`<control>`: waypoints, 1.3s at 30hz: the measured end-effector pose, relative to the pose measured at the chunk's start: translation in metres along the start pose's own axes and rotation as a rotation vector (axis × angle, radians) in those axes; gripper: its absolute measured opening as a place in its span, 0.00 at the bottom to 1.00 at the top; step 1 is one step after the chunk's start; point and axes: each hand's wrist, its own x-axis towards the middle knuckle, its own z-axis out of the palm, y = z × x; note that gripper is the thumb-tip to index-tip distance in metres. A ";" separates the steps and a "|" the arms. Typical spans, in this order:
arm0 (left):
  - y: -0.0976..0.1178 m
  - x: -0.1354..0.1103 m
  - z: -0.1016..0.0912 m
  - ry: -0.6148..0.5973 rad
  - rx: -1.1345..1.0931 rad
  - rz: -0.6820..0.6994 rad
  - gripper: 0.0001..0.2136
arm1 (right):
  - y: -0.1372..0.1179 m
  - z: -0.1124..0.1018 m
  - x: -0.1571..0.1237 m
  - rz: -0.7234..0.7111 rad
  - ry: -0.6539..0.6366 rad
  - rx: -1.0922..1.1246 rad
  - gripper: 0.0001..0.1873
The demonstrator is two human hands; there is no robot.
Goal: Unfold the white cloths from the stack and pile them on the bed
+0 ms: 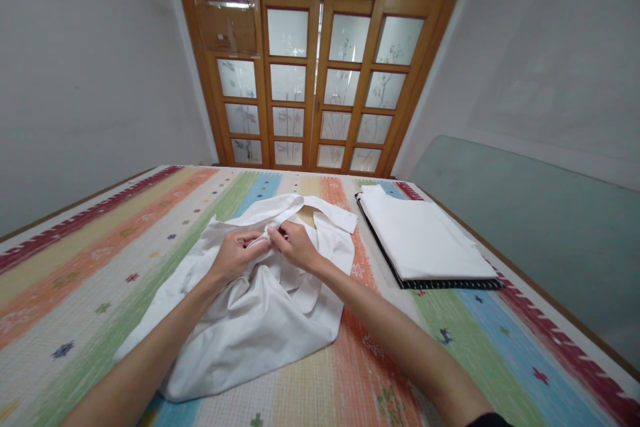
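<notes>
A white shirt (270, 327) lies rumpled on the striped bedspread in front of me, its collar end pointing away and its lower part spread toward me. My left hand (239, 255) pinches the cloth near the neck opening from the left. Close beside it, my right hand (294, 245) is closed on the same edge of the shirt, thumb and fingertips together. The two hands nearly touch. Whatever small part lies between the fingertips, such as a button, is too small to make out.
To the right lies a neat stack of folded clothes, a white garment (425, 233) on top of a black patterned one (450, 284). The striped bedspread (100, 267) runs under everything. Beyond stand wooden glazed doors (315, 80), and a pale green panel (540, 213) borders the right side.
</notes>
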 end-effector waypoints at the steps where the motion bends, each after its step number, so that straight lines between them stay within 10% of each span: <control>1: 0.000 0.000 0.000 -0.002 0.007 0.002 0.18 | 0.001 0.001 0.000 0.004 0.006 0.003 0.17; 14: -0.008 -0.003 -0.010 -0.091 -0.078 -0.034 0.18 | 0.009 0.017 0.002 0.143 0.013 0.312 0.14; 21: -0.010 -0.005 -0.015 -0.061 -0.076 -0.024 0.19 | 0.019 0.029 0.007 0.411 0.246 0.673 0.14; 31: -0.021 -0.024 -0.068 0.262 0.208 -0.024 0.28 | 0.061 -0.053 0.019 0.509 0.719 0.374 0.07; 34: -0.033 -0.040 -0.089 0.054 0.449 0.154 0.38 | 0.081 -0.072 0.015 0.428 0.612 0.136 0.12; 39: -0.070 -0.066 -0.090 -0.201 0.800 0.222 0.70 | 0.092 -0.058 -0.005 0.353 -0.008 0.016 0.22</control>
